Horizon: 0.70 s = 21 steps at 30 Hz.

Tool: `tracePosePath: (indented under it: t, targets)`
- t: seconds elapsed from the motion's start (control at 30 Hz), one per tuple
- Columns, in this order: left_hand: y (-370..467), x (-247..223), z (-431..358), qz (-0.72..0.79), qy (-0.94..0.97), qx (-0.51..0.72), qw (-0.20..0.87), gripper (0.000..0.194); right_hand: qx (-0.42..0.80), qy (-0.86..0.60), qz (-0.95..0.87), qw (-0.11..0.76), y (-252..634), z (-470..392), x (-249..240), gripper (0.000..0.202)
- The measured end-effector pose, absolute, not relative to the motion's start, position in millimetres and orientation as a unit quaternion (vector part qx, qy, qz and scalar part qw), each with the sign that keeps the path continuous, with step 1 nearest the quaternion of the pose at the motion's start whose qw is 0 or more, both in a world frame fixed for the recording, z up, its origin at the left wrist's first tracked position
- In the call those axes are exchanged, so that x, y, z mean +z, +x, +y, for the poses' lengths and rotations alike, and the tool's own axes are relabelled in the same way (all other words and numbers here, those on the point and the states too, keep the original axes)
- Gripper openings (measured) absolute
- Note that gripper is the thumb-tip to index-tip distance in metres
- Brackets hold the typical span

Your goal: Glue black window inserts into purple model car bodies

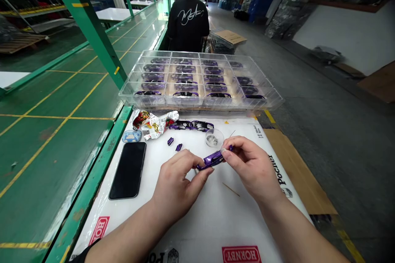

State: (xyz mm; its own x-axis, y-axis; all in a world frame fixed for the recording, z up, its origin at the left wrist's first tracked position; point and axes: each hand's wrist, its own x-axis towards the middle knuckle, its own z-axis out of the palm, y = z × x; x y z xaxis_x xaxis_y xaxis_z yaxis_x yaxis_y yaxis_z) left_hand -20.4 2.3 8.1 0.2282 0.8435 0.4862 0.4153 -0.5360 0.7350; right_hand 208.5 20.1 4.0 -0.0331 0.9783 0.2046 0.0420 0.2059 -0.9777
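Note:
Both my hands hold one glossy purple plastic part (212, 159) just above the white table sheet (212, 222). My left hand (177, 183) pinches its lower left end, my right hand (248, 166) grips its upper right end. Two small purple pieces (174, 144) lie just beyond my left hand. A small clear dish (214, 137) with tiny metal bits stands behind the part. Further back lie a few dark purple frames (191, 125) in a row.
A clear compartment tray (271, 98) full of purple parts sits at the table's far end. A black phone (128, 169), a small blue case (131, 136) and a foil wrapper (154, 123) lie at left. A thin stick (231, 189) lies near my right wrist. A person in black sits beyond the tray.

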Motion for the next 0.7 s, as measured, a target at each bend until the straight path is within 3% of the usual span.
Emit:
tracePosePath:
  t: [0.37, 0.57, 0.7]
  targets:
    - [-18, 11, -2, 0.452, 0.699, 0.484, 0.271, 0.013, 0.437, -0.423, -0.565, 0.558, 208, 19, 5, 0.013]
    - [-15, 5, 4, 0.458, 0.454, 0.536, 0.545, 0.023, 0.473, -0.406, -0.549, 0.557, 206, 16, 3, 0.029]
    - [-13, 1, 10, 0.436, 0.353, 0.544, 0.625, 0.036, 0.467, -0.425, -0.583, 0.511, 206, 17, -4, 0.034]
